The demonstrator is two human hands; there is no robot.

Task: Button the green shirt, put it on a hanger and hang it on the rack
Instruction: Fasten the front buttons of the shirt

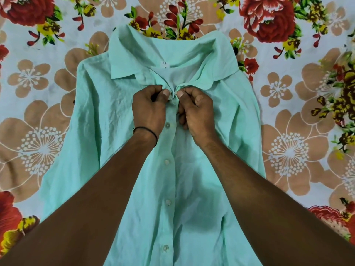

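Observation:
A pale green shirt [107, 120] lies flat and face up on a flowered bedsheet, collar at the far end. Several white buttons [166, 161] run down its placket and sit through their holes below my hands. My left hand [148, 110] pinches the left edge of the placket just under the collar. My right hand [196, 110] pinches the right edge opposite it, thumbs nearly touching at the top button spot. A small white label [164, 64] shows inside the neck. No hanger or rack is in view.
The flowered bedsheet [38, 146] with red roses and tan blossoms spreads around the shirt on all sides. The shirt's sleeves lie spread out to the left and right. A thin black band circles my left wrist [148, 131].

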